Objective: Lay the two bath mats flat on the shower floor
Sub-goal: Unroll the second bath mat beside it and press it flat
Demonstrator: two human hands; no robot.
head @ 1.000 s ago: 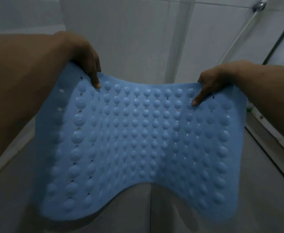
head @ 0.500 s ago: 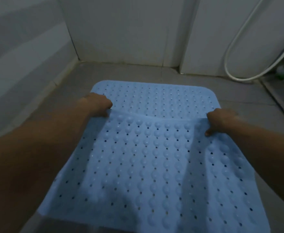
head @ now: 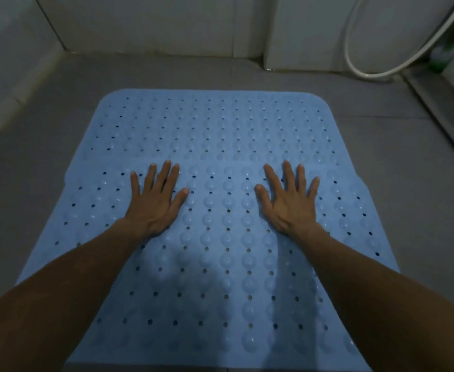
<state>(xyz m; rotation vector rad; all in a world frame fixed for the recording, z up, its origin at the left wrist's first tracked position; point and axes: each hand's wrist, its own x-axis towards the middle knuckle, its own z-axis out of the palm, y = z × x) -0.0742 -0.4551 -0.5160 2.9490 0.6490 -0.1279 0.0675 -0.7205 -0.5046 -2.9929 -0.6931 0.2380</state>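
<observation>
Two light blue bath mats with bumps and small holes lie on the grey shower floor (head: 32, 146). The far mat (head: 215, 124) lies flat toward the back wall. The near mat (head: 220, 264) overlaps the far mat's near edge and runs down to the bottom of the view. My left hand (head: 156, 200) rests palm down on the near mat's far part, fingers spread. My right hand (head: 287, 200) does the same further right. Neither hand holds anything.
White tiled walls (head: 153, 22) close the floor at the back and left. A white shower hose (head: 360, 68) loops down at the back right. A raised sill or door track (head: 440, 108) runs along the right side, with a green item (head: 439, 63) beyond it.
The near mat was held up in the air, then lowered over the far mat's edge. Both hands have let go of its far edge and now press flat on it.
</observation>
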